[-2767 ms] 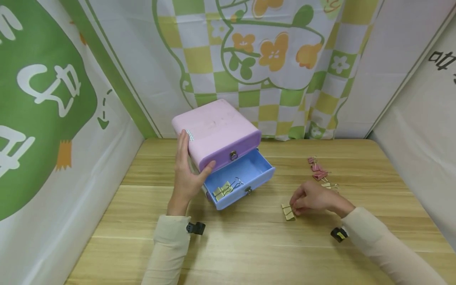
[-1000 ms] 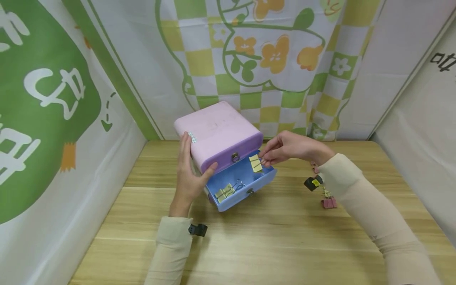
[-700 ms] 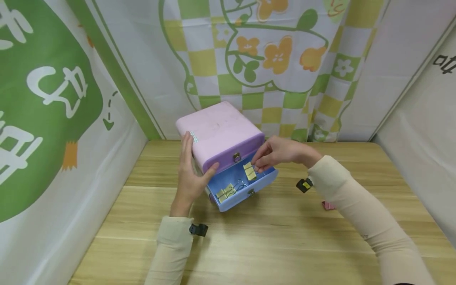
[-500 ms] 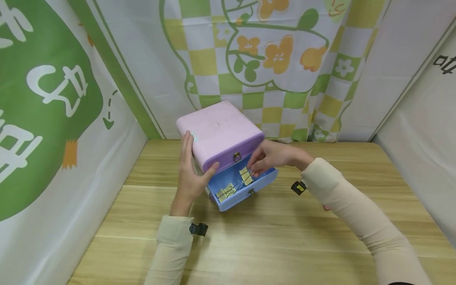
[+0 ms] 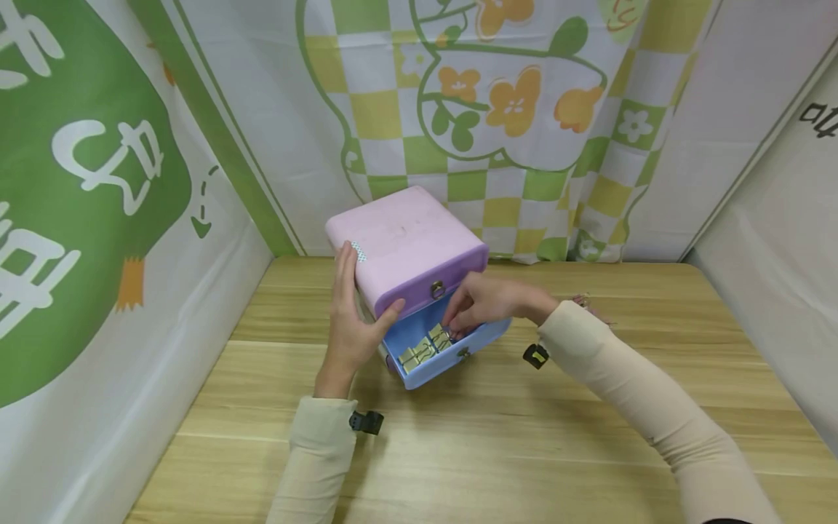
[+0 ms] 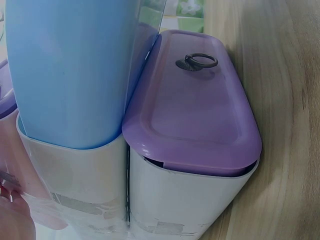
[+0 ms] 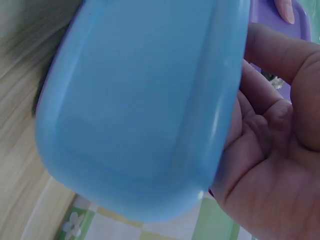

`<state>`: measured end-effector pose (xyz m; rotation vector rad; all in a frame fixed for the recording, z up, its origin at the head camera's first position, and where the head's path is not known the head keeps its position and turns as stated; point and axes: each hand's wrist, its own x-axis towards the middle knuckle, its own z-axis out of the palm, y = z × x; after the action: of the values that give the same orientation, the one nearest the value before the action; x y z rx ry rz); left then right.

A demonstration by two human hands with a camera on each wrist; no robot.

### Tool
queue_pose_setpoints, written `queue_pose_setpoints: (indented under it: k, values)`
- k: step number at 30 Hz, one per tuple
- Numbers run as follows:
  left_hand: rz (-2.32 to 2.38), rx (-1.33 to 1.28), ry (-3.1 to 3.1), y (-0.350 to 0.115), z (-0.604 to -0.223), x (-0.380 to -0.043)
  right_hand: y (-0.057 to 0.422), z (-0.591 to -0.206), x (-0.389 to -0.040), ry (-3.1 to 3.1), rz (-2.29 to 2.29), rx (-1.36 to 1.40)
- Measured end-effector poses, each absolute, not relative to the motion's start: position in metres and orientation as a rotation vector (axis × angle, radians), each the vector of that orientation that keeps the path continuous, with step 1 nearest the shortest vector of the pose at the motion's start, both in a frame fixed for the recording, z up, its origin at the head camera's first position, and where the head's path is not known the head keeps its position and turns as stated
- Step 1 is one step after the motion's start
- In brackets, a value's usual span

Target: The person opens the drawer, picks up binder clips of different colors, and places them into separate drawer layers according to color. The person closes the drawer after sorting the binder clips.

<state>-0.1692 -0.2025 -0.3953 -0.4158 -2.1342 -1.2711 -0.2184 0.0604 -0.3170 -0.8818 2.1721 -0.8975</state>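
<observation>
A small drawer chest [image 5: 406, 233] with a pink top has its blue drawer [image 5: 425, 376] pulled out below a closed purple one [image 5: 419, 293]. My left hand [image 5: 350, 327] rests against the chest's left side, fingers extended, thumb on the front edge. My right hand [image 5: 487, 300] reaches into the blue drawer and pinches a yellow binder clip [image 5: 440, 335] by its wire handles. Beside that lies another yellow binder clip [image 5: 417, 355]. In the right wrist view the blue drawer front [image 7: 135, 100] hides the right fingertips.
Several small clips [image 5: 583, 300] lie on the table at the right, mostly hidden behind the right sleeve. The left wrist view shows another closed purple drawer [image 6: 195, 105] beside the blue one. A patterned curtain [image 5: 511, 196] hangs behind the wooden table [image 5: 458, 451].
My right hand has lifted the yellow binder clip from the table, carried it left over the blue drawer and lowered it in beside the other clip. The left hand has stayed on the chest.
</observation>
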Motion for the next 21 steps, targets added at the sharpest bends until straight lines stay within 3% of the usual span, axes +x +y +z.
queue_pose_setpoints:
  k: [21]
  values:
    - [-1.282, -0.422, -2.122, -0.202, -0.398, -0.171, 0.065, -0.326, -0.22, 2.26, -0.841, -0.902]
